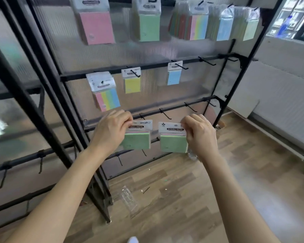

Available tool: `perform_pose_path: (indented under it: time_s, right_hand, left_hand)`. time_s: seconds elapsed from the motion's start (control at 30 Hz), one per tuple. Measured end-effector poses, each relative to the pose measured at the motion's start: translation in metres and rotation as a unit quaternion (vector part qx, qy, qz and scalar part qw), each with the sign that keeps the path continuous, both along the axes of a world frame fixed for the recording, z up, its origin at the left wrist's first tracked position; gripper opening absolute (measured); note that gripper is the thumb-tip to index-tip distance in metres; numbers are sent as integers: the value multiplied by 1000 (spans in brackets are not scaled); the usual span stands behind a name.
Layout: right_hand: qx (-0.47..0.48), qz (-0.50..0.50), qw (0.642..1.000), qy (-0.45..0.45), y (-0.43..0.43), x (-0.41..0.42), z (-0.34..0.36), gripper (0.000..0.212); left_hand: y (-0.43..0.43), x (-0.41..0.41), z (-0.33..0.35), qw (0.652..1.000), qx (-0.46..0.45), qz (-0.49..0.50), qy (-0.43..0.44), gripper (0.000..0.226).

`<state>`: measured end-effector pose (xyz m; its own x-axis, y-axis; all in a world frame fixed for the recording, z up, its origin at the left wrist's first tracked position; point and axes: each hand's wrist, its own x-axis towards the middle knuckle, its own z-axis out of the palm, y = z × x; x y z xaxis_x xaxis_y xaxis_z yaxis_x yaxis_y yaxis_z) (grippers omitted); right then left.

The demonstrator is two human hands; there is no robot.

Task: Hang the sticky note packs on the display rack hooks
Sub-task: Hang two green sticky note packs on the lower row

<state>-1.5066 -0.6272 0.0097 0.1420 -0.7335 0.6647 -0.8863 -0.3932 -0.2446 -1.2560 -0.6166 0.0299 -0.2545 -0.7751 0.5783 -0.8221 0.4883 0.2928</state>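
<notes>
Two bare forearms rise from the lower edge and converge toward the rack, over a wood-plank floor (218, 190) where a clear plastic wrapper (129, 199) lies.

The left grip (111, 132), back of the hand to the camera and fingers curled, pinches the top left corner of a green sticky note pack with a white header card (137, 140). The right grip (200, 135), posed as its mirror image, pinches the top right corner of a second green sticky note pack (173, 141).

Both packs hang upright in the air, long axis vertical, header up and green face toward the camera. They are side by side with a narrow gap between them, just in front of a lower rail of the black metal display rack (67, 106), and neither is on a hook. Bare black hooks (165, 114) stick out just above and behind them.

On the rail above hang a thick bunch of striped pastel packs (107, 97) at left, a yellow pack (132, 83) and a blue pack (174, 77), each header up.

Farther up, the blurred top row holds a pink pack (96, 27), a green one (149, 27), a striped one (198, 28), a light blue one (224, 28) and a pale green one (251, 29).

At far right there is a window (288, 18).
</notes>
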Motion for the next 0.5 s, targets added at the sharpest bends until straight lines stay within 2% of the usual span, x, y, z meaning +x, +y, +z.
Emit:
perform_pose_path:
  time_s: [0.27,0.5]
  right_hand:
    - [-49,22,999,0,-79,-30,31,17]
    - [-78,31,996,-24,-170,-32,72,10]
  left_hand:
    - [-82,-27,29,999,-27,24,18,12]
    - [-163,-37,73,995,-88,45,22,15]
